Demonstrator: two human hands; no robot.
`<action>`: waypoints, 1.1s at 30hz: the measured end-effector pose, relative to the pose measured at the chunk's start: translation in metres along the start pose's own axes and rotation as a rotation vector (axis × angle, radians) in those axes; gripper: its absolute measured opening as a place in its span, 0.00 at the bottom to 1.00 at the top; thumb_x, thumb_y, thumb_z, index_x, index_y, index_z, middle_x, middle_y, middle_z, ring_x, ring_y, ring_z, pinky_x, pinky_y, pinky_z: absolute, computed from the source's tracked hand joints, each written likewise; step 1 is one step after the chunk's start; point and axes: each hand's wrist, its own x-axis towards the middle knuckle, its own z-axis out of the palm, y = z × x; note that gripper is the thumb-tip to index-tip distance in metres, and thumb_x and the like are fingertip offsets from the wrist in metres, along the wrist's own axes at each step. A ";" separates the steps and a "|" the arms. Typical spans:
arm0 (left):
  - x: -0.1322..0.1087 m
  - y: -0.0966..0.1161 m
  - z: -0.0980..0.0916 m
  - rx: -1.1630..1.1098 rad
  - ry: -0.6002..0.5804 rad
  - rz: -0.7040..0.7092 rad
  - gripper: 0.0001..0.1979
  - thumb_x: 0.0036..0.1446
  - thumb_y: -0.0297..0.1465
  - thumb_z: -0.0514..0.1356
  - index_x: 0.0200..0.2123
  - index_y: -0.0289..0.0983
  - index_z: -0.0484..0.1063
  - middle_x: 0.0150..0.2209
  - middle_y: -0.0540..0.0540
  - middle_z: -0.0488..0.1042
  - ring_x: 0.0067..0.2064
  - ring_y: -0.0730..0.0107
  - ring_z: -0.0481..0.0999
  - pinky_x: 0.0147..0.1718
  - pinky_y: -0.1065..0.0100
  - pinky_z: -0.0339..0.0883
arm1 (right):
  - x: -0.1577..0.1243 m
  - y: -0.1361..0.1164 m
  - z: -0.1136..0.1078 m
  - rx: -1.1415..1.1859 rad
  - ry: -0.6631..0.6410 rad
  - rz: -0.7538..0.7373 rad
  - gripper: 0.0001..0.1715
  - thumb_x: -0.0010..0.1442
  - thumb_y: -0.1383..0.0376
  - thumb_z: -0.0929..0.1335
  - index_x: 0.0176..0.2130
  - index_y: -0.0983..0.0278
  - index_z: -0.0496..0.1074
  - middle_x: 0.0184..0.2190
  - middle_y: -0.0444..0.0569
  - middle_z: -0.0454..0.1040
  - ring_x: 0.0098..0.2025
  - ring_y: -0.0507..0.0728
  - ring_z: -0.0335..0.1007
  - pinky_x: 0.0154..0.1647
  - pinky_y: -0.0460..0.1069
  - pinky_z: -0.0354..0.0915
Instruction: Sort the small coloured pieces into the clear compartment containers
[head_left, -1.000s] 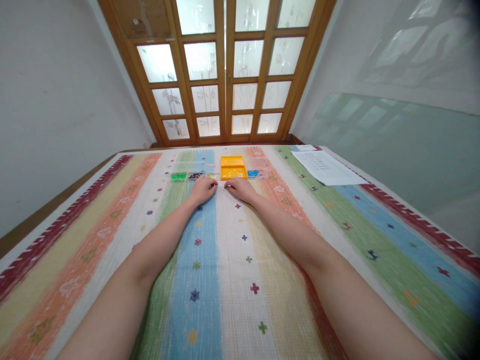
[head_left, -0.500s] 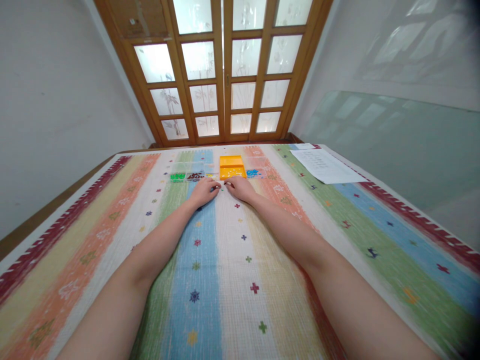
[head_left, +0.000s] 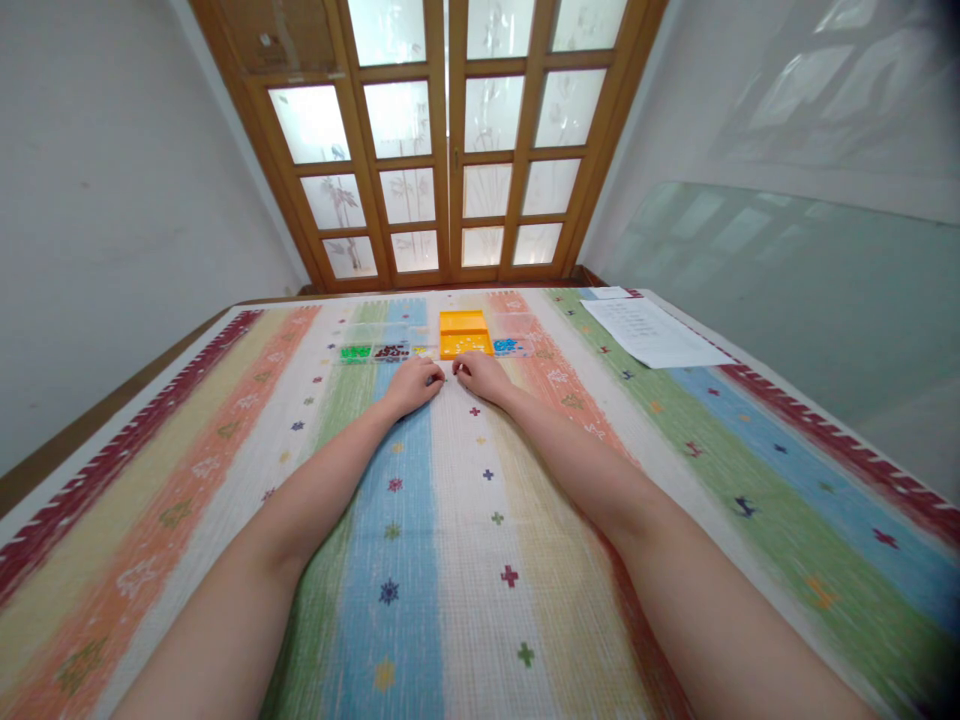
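Both my arms stretch far out over a striped cloth. My left hand (head_left: 412,385) and my right hand (head_left: 480,375) rest close together on the cloth, fingers curled in a pinch, fingertips nearly touching. Something tiny sits between the fingertips; I cannot make out what. Just beyond the hands stands an orange tray (head_left: 465,334) with small pale pieces in it. Left of the tray lie clear boxes with green beads (head_left: 355,352) and dark beads (head_left: 390,351). A clear box of blue beads (head_left: 508,346) sits right of the tray.
The striped cloth (head_left: 480,520) covers the whole table. A white printed sheet (head_left: 651,331) lies at the far right. Wooden glass-paned doors (head_left: 450,140) stand behind the table, and a glass panel (head_left: 787,290) leans along the right wall.
My two hands have drawn closer together, and the fingertips now almost meet in front of the orange tray.
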 end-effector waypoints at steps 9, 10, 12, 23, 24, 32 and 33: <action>-0.001 -0.010 -0.005 0.033 0.045 -0.044 0.08 0.63 0.31 0.60 0.38 0.40 0.81 0.42 0.42 0.80 0.49 0.54 0.75 0.54 0.54 0.66 | -0.002 0.000 -0.001 0.019 0.006 -0.014 0.12 0.67 0.67 0.67 0.45 0.62 0.80 0.44 0.51 0.80 0.47 0.58 0.72 0.48 0.49 0.61; -0.001 -0.015 -0.007 0.040 0.067 -0.066 0.08 0.63 0.31 0.60 0.38 0.40 0.81 0.41 0.42 0.80 0.49 0.54 0.75 0.54 0.54 0.66 | -0.002 0.001 -0.001 0.020 0.005 -0.015 0.11 0.67 0.67 0.67 0.45 0.62 0.80 0.43 0.51 0.80 0.47 0.58 0.72 0.48 0.49 0.61; -0.002 -0.028 -0.012 0.048 0.115 -0.128 0.08 0.63 0.31 0.60 0.37 0.40 0.80 0.41 0.41 0.80 0.49 0.53 0.74 0.54 0.54 0.66 | -0.001 0.001 0.000 0.020 0.003 -0.020 0.11 0.67 0.68 0.67 0.45 0.61 0.80 0.43 0.51 0.80 0.47 0.58 0.72 0.48 0.48 0.61; -0.011 -0.077 -0.028 0.003 0.340 -0.425 0.09 0.64 0.34 0.59 0.39 0.40 0.80 0.43 0.42 0.81 0.48 0.56 0.76 0.56 0.57 0.65 | -0.002 0.000 -0.002 0.020 -0.011 -0.019 0.12 0.67 0.68 0.66 0.45 0.61 0.80 0.44 0.51 0.80 0.47 0.58 0.73 0.47 0.48 0.62; -0.011 -0.079 -0.029 0.005 0.356 -0.423 0.09 0.64 0.34 0.59 0.39 0.40 0.80 0.43 0.42 0.81 0.49 0.57 0.76 0.57 0.57 0.65 | -0.002 0.000 -0.002 0.022 -0.010 -0.022 0.12 0.67 0.68 0.66 0.45 0.61 0.80 0.44 0.51 0.80 0.47 0.58 0.73 0.48 0.48 0.62; -0.015 -0.098 -0.034 -0.052 0.473 -0.488 0.10 0.63 0.34 0.59 0.39 0.38 0.79 0.43 0.42 0.81 0.48 0.58 0.76 0.55 0.59 0.66 | -0.001 0.004 0.001 0.023 -0.001 -0.039 0.12 0.67 0.68 0.66 0.45 0.61 0.80 0.44 0.51 0.81 0.47 0.58 0.73 0.49 0.49 0.62; -0.015 -0.100 -0.034 -0.069 0.493 -0.507 0.10 0.63 0.34 0.59 0.40 0.38 0.79 0.44 0.42 0.81 0.48 0.59 0.77 0.54 0.60 0.67 | -0.001 0.004 0.002 0.024 0.000 -0.043 0.12 0.67 0.68 0.66 0.45 0.61 0.80 0.45 0.51 0.81 0.47 0.58 0.73 0.49 0.49 0.62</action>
